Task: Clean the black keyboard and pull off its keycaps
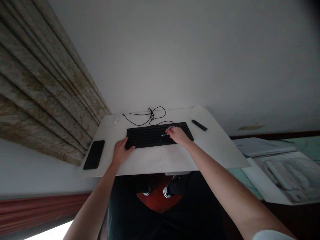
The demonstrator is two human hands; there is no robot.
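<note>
Keyboard (146, 136) lies lengthwise across your front: your spread left hand (121, 152) touches its left end, your right hand (177, 134) pinches a blue tool (164, 134) over it.

head view | looks forward and down | from above, near desk (155, 161)

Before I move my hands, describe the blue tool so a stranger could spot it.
Start with the white desk, then the black keyboard on it. Over the keyboard's right half, the right hand holds the slim blue tool. Its blue colour sets it apart from the black keyboard and the dark strip to the right.
</note>
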